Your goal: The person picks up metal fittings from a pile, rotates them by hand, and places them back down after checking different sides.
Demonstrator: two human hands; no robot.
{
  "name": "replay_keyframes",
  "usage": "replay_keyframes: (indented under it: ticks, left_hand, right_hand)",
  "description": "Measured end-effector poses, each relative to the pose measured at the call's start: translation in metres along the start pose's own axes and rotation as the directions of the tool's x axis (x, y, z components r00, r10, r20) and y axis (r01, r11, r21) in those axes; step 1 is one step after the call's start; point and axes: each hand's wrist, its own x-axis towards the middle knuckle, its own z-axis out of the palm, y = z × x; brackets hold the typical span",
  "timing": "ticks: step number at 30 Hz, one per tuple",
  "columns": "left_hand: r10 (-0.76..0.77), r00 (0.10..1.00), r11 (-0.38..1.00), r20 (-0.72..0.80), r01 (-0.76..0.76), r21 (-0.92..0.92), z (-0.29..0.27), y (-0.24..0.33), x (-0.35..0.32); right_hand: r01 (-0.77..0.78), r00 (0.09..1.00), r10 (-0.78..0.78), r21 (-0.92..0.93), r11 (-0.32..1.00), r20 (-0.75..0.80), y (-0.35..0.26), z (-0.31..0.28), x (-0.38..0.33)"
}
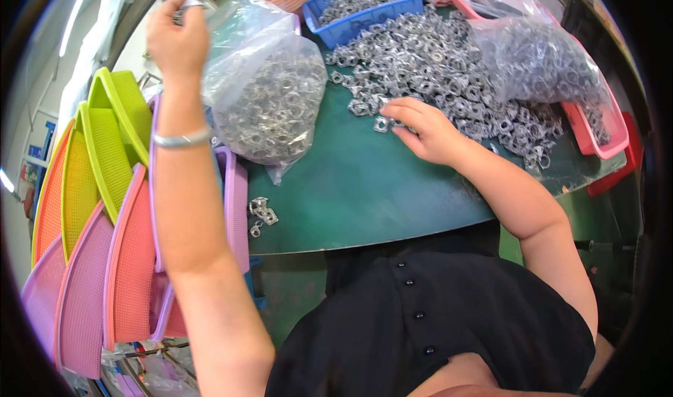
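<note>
My left hand [179, 43] is raised at the upper left, beyond the stacked baskets. Its fingers are curled round a small silvery metal part [188, 4], mostly hidden by them. My right hand [427, 132] is low over the green table, at the near edge of a large heap of small ring-shaped metal castings [434, 64]. Its thumb and fingertips are at one small metal casting [381, 124] just clear of the heap. A clear plastic bag [270, 103] full of similar castings stands between my hands. Several loose castings [262, 213] lie near the table's left front edge.
Stacked green, orange, pink and purple perforated baskets [130, 257] crowd the left side. A blue basket [371, 16] of castings stands at the back. On the right, another filled plastic bag [543, 64] rests on a pink tray [613, 124]. The green table [350, 201] has a curved-looking front edge.
</note>
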Motion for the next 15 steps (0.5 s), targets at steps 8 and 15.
replay_keyframes:
  ticks: [8, 15]
  left_hand:
    - [-0.236, 0.842, 0.893, 0.484, -0.007, 0.449, 0.021, -0.037, 0.008]
    - [0.312, 0.803, 0.95, 0.507, -0.263, -0.168, 0.053, 0.063, -0.113]
  right_hand:
    - [-0.047, 0.978, 0.037, -0.043, 0.998, -0.203, 0.015, -0.004, -0.003]
    - [-0.139, 0.969, 0.091, -0.201, 0.97, -0.23, 0.033, -0.009, -0.006]
